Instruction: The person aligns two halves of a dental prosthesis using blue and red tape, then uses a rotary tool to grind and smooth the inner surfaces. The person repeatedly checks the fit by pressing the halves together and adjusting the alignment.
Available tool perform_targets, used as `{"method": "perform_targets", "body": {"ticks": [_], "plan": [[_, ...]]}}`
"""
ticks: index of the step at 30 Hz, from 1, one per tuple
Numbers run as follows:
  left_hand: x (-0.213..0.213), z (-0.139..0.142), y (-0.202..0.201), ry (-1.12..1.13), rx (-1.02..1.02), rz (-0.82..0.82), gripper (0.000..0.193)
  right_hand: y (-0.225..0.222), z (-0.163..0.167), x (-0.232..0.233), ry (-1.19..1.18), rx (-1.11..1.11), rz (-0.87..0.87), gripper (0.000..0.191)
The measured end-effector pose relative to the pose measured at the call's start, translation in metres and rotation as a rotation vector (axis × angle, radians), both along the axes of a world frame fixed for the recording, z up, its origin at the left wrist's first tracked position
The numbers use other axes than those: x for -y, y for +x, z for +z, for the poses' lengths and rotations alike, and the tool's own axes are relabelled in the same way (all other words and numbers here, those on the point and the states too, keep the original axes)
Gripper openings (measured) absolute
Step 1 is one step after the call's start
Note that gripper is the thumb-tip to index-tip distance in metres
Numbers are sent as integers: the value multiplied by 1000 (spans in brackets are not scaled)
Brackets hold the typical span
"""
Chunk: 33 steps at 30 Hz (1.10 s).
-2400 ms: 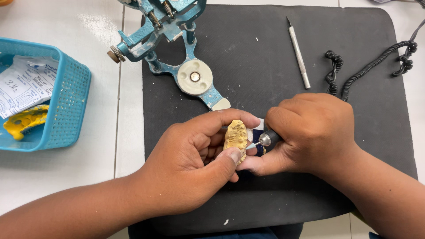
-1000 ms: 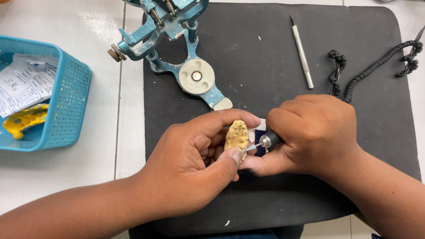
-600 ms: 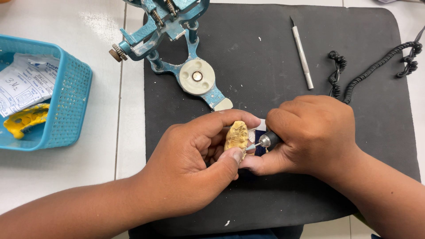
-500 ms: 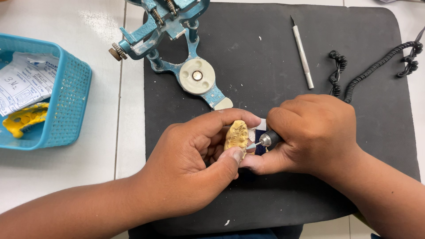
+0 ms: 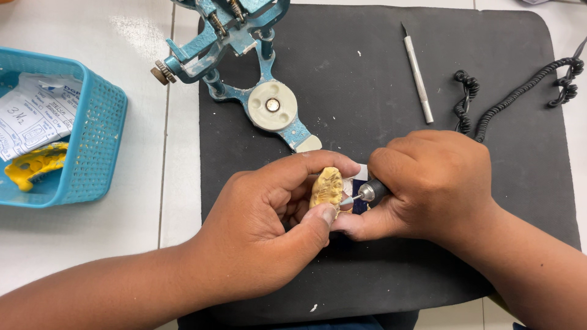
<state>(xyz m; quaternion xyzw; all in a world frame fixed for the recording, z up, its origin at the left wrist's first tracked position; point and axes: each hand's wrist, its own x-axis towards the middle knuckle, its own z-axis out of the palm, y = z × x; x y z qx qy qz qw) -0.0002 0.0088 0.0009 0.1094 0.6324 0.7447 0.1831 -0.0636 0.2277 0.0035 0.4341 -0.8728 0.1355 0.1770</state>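
Two hands meet over the lower middle of the frame, and what surrounds them runs from largest to smallest:

- A black work mat (image 5: 379,73) covers most of the white table (image 5: 79,244); it looks placed to give a soft, dark ground under the fine work, so that pale chips such as the speck near its lower edge show up.
- A blue mesh basket (image 5: 101,140) sits at the left edge of the frame, off the mat, holding a printed paper packet (image 5: 33,113) and a yellow dental piece (image 5: 30,168), parked well apart from the hands.
- A blue metal dental articulator (image 5: 244,67) lies at the upper middle, its round mounting plate facing up, half on the mat and empty of any cast.
- The left hand (image 5: 263,232) is curled closed around a yellowish dental cast (image 5: 327,188), thumb below and forefinger over the top, tilting the tooth surface toward the tool.
- The right hand (image 5: 428,183) is closed in a tight pen-like grip on a rotary handpiece (image 5: 372,192), its thumb braced against the left thumb, likely for steadiness.
- A black coiled cord (image 5: 520,91) trails across the upper right.
- A slim metal scalpel-like knife (image 5: 417,73) lies untouched at the upper right of the mat.
- The handpiece's small bur tip (image 5: 347,200) is touching the cast's side.
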Motion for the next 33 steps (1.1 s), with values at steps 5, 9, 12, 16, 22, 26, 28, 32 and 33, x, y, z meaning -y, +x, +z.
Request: {"method": "perform_targets", "body": {"ticks": [5, 9, 12, 16, 22, 26, 28, 32, 33], "plan": [[0, 1, 0, -12, -7, -4, 39, 0, 0, -1, -1, -9, 0, 77], [0, 1, -1, 15, 44, -17, 41, 0, -1, -1, -15, 12, 2, 77], [0, 2, -2, 109, 155, -43, 41, 0, 1, -3, -23, 22, 8, 77], [1, 1, -5, 138, 247, -72, 41, 2, 2, -4, -46, 32, 18, 75], [0, -2, -6, 173, 302, -97, 43, 1, 2, -1, -56, 17, 44, 76], [-1, -3, -8, 174, 336, -115, 44, 2, 2, -1, -54, -12, 58, 77], [-1, -3, -9, 168, 337, -116, 45, 2, 2, 0, -52, -11, 56, 77], [-1, -2, -10, 144, 353, -116, 45, 2, 1, 0, -50, -41, 45, 77], [-2, -1, -10, 144, 352, -113, 45, 2, 1, 0, -52, -32, 47, 77]]}}
